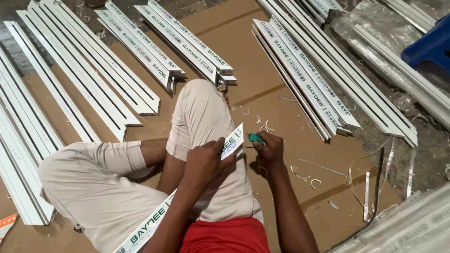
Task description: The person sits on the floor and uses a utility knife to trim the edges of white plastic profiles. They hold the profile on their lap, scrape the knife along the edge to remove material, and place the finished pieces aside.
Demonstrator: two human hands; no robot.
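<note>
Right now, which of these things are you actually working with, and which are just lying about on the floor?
In use:
- white profile strip, gripped by the left hand
- green-handled tool, held in the right hand at the strip's cut end

Lying about:
- bundles of white profiles
- curled white shavings
- peeled film strips
- blue plastic stool
- cardboard sheet

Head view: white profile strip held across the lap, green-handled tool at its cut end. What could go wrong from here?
1. The green-handled tool in the right hand works right beside the left hand gripping the white profile strip; a slip could probably cut the fingers.
2. The strip lies over the bent leg, so a slip might reach it.
3. Shavings litter the cardboard, possibly slippery.
</note>
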